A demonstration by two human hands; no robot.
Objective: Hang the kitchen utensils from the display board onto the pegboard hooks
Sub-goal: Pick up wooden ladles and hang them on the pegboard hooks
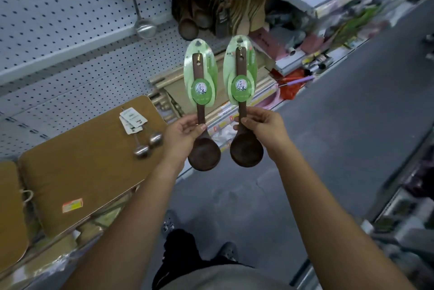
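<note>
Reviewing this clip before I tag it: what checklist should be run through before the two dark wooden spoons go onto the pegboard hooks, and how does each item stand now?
1. Left hand grips the left dark wooden spoon by its neck: ok.
2. Right hand grips the right dark wooden spoon the same way: ok.
3. Green oval card points up, hang hole at top visible: ok.
4. Second green oval card likewise up: ok.
5. Free hook on the white pegboard: cannot tell; none is visible.
6. Two steel ball-ended utensils left on the brown board: not ok, unhung.
</note>
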